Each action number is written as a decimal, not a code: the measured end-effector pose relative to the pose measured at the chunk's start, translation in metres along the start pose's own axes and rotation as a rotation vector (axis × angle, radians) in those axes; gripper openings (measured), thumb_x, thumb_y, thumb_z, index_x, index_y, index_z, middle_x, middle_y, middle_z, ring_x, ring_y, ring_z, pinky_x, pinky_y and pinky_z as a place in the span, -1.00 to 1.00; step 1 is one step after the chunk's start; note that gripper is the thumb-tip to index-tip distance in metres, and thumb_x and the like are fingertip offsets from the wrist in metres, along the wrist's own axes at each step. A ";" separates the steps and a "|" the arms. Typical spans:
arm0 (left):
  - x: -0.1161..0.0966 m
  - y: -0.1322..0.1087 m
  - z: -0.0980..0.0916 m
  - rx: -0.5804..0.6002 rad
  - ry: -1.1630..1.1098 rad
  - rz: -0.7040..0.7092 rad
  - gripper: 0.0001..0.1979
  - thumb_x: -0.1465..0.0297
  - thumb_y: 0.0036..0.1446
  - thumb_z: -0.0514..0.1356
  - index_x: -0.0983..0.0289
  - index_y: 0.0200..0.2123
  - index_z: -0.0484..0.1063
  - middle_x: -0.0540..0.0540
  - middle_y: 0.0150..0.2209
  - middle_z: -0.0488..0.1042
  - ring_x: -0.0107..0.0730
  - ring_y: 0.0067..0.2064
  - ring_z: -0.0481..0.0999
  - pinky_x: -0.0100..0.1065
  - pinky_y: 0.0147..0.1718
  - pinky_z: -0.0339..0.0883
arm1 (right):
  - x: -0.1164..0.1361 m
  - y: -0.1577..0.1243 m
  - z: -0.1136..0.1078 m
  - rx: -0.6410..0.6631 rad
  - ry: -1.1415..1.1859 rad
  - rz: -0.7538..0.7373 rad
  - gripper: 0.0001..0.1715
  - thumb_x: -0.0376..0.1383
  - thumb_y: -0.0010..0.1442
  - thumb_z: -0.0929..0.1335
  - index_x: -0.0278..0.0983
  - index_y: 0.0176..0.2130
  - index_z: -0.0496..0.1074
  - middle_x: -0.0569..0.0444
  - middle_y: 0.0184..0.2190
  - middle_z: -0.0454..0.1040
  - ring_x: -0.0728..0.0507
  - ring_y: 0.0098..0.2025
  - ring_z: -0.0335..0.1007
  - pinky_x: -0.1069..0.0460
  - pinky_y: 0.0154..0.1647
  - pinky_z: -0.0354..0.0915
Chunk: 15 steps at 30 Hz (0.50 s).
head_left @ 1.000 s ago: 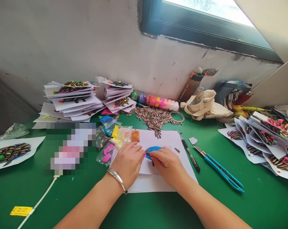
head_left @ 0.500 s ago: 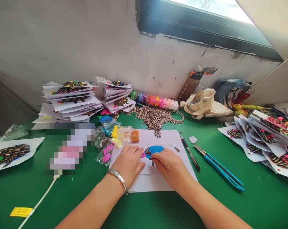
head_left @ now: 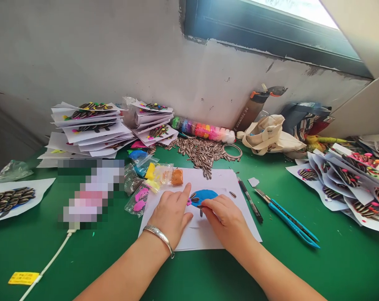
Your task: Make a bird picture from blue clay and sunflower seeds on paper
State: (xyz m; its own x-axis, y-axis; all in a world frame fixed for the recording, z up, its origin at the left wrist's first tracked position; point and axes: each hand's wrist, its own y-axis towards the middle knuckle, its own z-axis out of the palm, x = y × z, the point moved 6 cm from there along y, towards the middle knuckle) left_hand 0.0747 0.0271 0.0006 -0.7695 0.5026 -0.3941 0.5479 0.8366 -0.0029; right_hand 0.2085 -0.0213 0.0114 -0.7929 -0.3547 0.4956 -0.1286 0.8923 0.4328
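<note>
On the white paper (head_left: 189, 242) lies a flat blue clay oval (head_left: 206, 193) with a small pink clay piece (head_left: 189, 201) at its left end. A few striped sunflower seeds (head_left: 194, 199) sit on the left part of the blue clay, and another points down below it. My left hand (head_left: 169, 213), wearing a silver bangle, rests on the paper left of the clay, index finger stretched out and thumb apart. My right hand (head_left: 225, 217) pinches a sunflower seed (head_left: 199, 206) at the clay's lower edge. Its fingers hide part of the oval.
A heap of sunflower seeds (head_left: 198, 152) lies behind the paper. Bagged clay (head_left: 141, 198) is at the left; a pen (head_left: 250, 200) and blue tweezers (head_left: 294, 223) are at the right. Stacks of seed pictures (head_left: 92, 133) flank the table. One loose seed (head_left: 232, 194) lies on the paper.
My left index finger has lifted and straightened away from the pink clay, pointing forward. My right hand stays at the blue clay with the seed, nearly unmoved. The view has shifted slightly.
</note>
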 end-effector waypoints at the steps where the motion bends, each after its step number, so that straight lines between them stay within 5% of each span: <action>1: 0.000 0.000 0.000 -0.004 0.001 0.003 -0.36 0.43 0.10 0.22 0.31 0.25 0.14 0.16 -0.12 0.49 -0.08 -0.05 0.37 -0.16 -0.07 0.30 | 0.000 0.002 0.001 -0.006 -0.003 -0.006 -0.81 -0.39 0.27 0.25 -0.23 -0.27 0.45 0.07 -0.47 0.46 -0.10 -0.39 0.27 0.00 -0.32 0.26; 15: 0.001 0.000 0.002 0.050 0.007 -0.008 -0.45 0.44 0.13 0.18 0.34 0.20 0.23 0.21 0.05 0.43 -0.05 0.06 0.32 -0.10 0.05 0.26 | -0.002 0.006 0.016 -0.060 -0.076 -0.044 -0.78 -0.43 0.27 0.24 -0.28 -0.30 0.47 0.05 -0.52 0.41 -0.11 -0.41 0.18 0.01 -0.37 0.14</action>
State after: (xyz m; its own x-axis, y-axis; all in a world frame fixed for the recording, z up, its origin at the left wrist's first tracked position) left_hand 0.0747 0.0272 -0.0021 -0.7762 0.4976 -0.3872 0.5573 0.8287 -0.0522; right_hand 0.2000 -0.0108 0.0005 -0.8302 -0.3687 0.4181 -0.1301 0.8575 0.4979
